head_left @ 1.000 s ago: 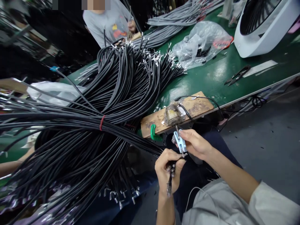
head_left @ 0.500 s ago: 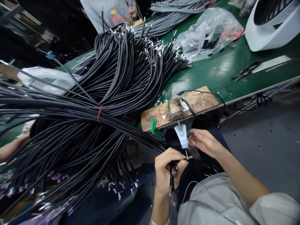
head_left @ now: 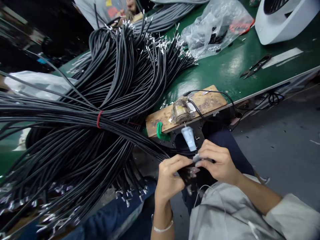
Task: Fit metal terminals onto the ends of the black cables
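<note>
My left hand point(head_left: 170, 176) is closed around the end of a black cable point(head_left: 160, 151) from the long bundle. In my right hand point(head_left: 218, 162), thumb and fingers pinch a small grey piece point(head_left: 196, 158) at the cable's end, touching the left fingertips. What exactly this piece is I cannot make out. Just above my hands a pale blue tapered cone point(head_left: 189, 138) points down from the shaft of a small tape-wrapped motor point(head_left: 181, 111). The motor sits on a wooden board point(head_left: 212, 100) at the table's edge.
A green clamp point(head_left: 160, 131) grips the board. Black cables point(head_left: 120, 86) with silvery ends cover the left, tied with a red band point(head_left: 99, 119). On the green table point(head_left: 222, 71) lie thread snips point(head_left: 256, 66), a clear plastic bag point(head_left: 210, 26) and a white housing point(head_left: 275, 30). Another person point(head_left: 100, 13) is opposite.
My right hand has moved down and left from beside the cone to meet my left hand at the cable end. The whole view has shifted slightly.
</note>
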Motion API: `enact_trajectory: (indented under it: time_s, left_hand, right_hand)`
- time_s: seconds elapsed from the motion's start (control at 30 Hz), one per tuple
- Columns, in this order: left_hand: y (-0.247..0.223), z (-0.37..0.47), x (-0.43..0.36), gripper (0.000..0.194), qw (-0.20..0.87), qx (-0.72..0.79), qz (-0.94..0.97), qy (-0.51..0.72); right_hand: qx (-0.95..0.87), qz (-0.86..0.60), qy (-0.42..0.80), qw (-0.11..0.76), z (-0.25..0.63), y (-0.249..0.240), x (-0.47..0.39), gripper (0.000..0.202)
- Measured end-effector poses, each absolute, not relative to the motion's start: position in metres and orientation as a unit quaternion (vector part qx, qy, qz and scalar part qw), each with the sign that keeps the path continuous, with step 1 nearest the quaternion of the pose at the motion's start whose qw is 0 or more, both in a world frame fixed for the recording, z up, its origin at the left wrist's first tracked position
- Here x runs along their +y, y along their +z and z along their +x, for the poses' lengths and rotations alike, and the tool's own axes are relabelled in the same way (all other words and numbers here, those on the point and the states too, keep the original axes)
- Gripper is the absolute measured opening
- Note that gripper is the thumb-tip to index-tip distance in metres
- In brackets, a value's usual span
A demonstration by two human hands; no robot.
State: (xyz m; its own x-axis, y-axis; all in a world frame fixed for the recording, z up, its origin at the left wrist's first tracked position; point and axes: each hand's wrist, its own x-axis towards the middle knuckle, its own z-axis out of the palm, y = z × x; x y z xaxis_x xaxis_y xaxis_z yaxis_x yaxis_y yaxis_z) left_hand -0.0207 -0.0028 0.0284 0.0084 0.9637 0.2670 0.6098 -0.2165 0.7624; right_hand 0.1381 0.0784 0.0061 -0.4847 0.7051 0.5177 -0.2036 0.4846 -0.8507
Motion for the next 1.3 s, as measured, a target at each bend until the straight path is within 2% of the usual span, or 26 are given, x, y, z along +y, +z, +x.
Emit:
enact_trajectory:
  time_s: [0.13,0.2,0.3,0.37,0.43,0.53,0.63,0.9,1.13,1.2,1.3]
  left_hand:
    - [0.022,-0.012,-0.018,0.025,0.13,0.592,0.665,0.437]
    - [0.019,-0.002,-0.022,0.026,0.088,0.607,0.649,0.451]
    - [0.015,0.011,-0.023,0.016,0.07,0.656,0.624,0.418]
    - [0.013,0.016,-0.022,0.007,0.08,0.684,0.603,0.403]
    - [0.012,0.019,-0.019,0.01,0.088,0.695,0.578,0.419]
    - [0.013,0.021,-0.016,0.014,0.087,0.693,0.545,0.465]
    - [0.017,0.02,-0.013,0.017,0.105,0.682,0.546,0.475]
    - [0.028,0.01,-0.009,0.035,0.185,0.676,0.565,0.434]
    - [0.02,0.01,-0.008,0.025,0.192,0.651,0.56,0.476]
    - [0.016,0.012,-0.007,0.026,0.175,0.662,0.544,0.485]
    - [0.014,0.012,-0.004,0.018,0.188,0.662,0.549,0.476]
  right_hand:
    - [-0.638,-0.224,0.611,0.412,0.133,-0.006,0.08,0.018]
    - [-0.633,-0.243,0.615,0.402,0.131,-0.007,0.078,0.023]
    - [-0.64,-0.285,0.543,0.462,0.127,-0.003,0.07,0.027]
    - [-0.607,-0.296,0.543,0.498,0.123,-0.002,0.063,0.025]
    - [-0.526,-0.278,0.634,0.494,0.118,-0.003,0.057,0.022]
    - [-0.35,-0.219,0.804,0.429,0.111,-0.007,0.052,0.021]
    - [-0.268,-0.186,0.859,0.394,0.11,-0.013,0.053,0.021]
    - [-0.517,-0.153,0.718,0.441,0.123,-0.023,0.075,0.018]
    - [-0.307,-0.22,0.828,0.415,0.107,-0.017,0.06,0.034]
    - [-0.356,-0.268,0.766,0.463,0.108,-0.015,0.058,0.029]
    - [-0.498,-0.307,0.597,0.55,0.115,-0.013,0.062,0.016]
